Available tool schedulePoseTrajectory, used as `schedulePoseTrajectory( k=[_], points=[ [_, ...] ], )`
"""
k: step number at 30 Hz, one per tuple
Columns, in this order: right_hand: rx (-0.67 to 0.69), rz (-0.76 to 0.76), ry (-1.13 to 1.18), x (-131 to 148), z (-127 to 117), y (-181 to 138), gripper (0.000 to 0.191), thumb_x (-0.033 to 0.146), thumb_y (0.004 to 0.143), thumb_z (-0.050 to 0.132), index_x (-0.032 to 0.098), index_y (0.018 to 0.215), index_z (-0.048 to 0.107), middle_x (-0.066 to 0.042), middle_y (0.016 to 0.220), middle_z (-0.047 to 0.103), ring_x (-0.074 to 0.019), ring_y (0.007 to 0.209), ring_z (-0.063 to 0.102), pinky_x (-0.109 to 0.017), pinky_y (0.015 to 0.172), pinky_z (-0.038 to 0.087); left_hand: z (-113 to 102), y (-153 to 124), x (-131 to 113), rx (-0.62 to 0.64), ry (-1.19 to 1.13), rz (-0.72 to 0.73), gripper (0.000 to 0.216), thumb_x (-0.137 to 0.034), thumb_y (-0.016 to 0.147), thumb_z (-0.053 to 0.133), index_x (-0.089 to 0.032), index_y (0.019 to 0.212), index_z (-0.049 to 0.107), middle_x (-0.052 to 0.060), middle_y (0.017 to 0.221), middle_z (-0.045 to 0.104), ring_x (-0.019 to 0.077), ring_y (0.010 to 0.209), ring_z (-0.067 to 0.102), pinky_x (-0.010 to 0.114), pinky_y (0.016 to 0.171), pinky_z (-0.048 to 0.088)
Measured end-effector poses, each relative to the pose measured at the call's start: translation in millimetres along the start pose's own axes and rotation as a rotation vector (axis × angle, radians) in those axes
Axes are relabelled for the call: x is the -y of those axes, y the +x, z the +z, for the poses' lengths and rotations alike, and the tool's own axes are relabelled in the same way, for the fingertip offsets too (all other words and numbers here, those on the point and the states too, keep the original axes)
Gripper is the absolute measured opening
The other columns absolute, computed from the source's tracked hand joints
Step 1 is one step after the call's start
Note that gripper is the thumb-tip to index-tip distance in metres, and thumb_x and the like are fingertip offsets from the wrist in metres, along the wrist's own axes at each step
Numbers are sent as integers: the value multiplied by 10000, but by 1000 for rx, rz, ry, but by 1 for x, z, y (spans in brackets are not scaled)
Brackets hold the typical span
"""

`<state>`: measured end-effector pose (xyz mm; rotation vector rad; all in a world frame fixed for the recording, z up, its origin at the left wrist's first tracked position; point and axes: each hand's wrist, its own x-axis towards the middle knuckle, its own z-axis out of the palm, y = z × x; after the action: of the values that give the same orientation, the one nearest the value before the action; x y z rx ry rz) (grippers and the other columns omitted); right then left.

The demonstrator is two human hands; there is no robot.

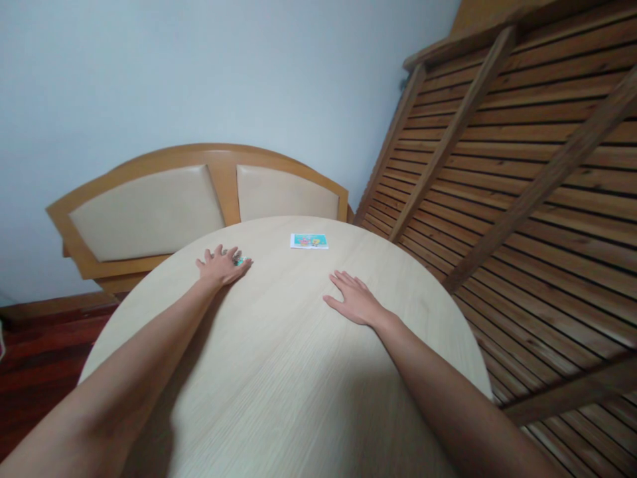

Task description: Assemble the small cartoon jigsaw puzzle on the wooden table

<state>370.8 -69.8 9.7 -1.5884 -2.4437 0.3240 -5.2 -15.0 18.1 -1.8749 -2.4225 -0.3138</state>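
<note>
Held the left hand [217, 268] back upward over a small group of shiny, dark-and-teal bits [241, 261] of uncertain material, towards the far left of the round, pale, wood-grained counter [279, 338]. Had the left fingers fanned wide, with the teal part showing beside the thumb, in the gap next to the index finger. Could not tell the number or long axis of the bits, nor any grip on them, because of the covering hand. Set the right hand [357, 300] well apart from them, to the right and a little nearer the body, palm down, fingers stretched out and loosely parted, thumb out to the left, gripping nothing visible.

Saw a flat, rectangular, teal picture card with white edging and pink and yellow cartoon figures [309, 241] on the counter beyond both hands, touching neither, long axis running roughly left to right. Judged the right fingers nearer to it, with the card ahead and to their left. Found the left hand itself in the way of the bits.

Noted past the far edge an arched, honey-coloured wooden backrest with cream padded panels [146, 216], and to the right a tall, slatted, brown wooden frame [497, 166].
</note>
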Motion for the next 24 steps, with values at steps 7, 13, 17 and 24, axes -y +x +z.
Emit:
schedulePoseTrajectory(
  k=[7, 13, 17, 24],
  points=[
    [2, -4, 4, -2, 0, 1, 760, 613, 939, 446, 146, 1534, 363, -130, 1631, 252, -282, 1523, 190, -491, 1231, 134, 8, 11, -2, 41, -17, 49, 817, -787, 858, 311, -287, 1492, 434, 182, 1546, 379, 462, 1364, 376, 661, 1036, 336],
    [-4, -9, 10, -2, 1, 2, 743, 611, 936, 450, 167, 1528, 380, -126, 1628, 261, -289, 1522, 193, -499, 1225, 148, 14, 19, -4, 91, 4, 99, 689, -686, 918, 307, -312, 1476, 462, 139, 1555, 390, 407, 1389, 379, 588, 1094, 309],
    [-10, -9, 6, -3, 4, 3, 763, 623, 932, 454, 157, 1531, 375, -132, 1626, 264, -300, 1519, 200, -505, 1224, 148, 19, 17, -12, 101, -1, 166, 637, -633, 950, 298, -311, 1471, 475, 113, 1569, 379, 374, 1413, 364, 553, 1128, 285],
    [1, 2, 4, -1, 0, 1, 747, 603, 939, 454, 154, 1531, 373, -128, 1629, 259, -290, 1521, 195, -492, 1229, 141, 21, -5, -46, 117, -38, 354, 579, -556, 981, 317, -287, 1469, 476, 102, 1575, 376, 326, 1435, 353, 514, 1151, 286]
  ],
)
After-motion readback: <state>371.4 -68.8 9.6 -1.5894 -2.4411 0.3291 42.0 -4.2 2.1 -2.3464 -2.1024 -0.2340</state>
